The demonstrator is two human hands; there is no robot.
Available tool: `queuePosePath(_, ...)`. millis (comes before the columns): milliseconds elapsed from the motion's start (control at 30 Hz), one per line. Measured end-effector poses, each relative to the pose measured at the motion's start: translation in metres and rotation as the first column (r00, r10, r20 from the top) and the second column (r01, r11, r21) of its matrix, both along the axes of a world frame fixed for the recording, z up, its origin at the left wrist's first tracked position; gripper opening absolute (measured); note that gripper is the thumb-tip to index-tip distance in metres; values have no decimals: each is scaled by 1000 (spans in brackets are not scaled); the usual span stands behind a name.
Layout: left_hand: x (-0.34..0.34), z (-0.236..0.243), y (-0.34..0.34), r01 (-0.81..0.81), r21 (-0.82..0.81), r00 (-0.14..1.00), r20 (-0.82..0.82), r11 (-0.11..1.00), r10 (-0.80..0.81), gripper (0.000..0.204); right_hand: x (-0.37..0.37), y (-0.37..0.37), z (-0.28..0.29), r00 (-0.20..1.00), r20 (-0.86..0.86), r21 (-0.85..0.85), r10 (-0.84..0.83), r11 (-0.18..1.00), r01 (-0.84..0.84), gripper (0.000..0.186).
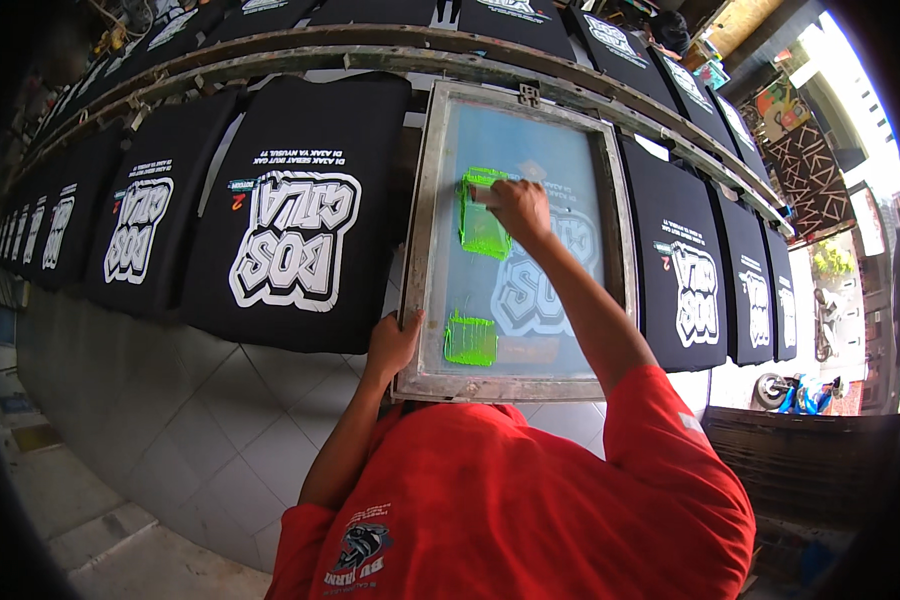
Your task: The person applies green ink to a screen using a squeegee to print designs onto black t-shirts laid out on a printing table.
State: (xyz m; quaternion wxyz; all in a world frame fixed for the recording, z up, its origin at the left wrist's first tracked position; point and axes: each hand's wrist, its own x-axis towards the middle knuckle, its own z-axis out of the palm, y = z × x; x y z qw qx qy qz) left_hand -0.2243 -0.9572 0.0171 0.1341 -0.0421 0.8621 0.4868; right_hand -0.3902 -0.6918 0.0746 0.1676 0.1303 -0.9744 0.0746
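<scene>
A wooden-framed printing screen (419,250) with pale blue mesh lies before me over the row of shirts, a white lettered design showing through it. My left hand (394,342) grips the frame's lower left side. My right hand (520,208) holds a small squeegee (482,198) on the upper patch of bright green ink (484,240); its edge is partly hidden by my fingers. A second green patch (470,342) sits near the screen's lower left. Black shirts with white graphics lie stretched to the left (290,120) and right (670,200) of the screen.
Long rails (470,45) run behind the screen, with another row of black shirts (610,45) beyond. Grey floor tiles (230,420) show below the shirts. A partly visible person (670,32) is at the top right. A blue motorbike (800,393) stands at the right, outside a dark railing.
</scene>
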Motion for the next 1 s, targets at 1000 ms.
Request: queuePosePath(1000, -3, -19, 1, -5, 29, 997, -72, 1000, 7, 60, 71, 27, 51, 851, 504, -540, -144, 716, 441, 38)
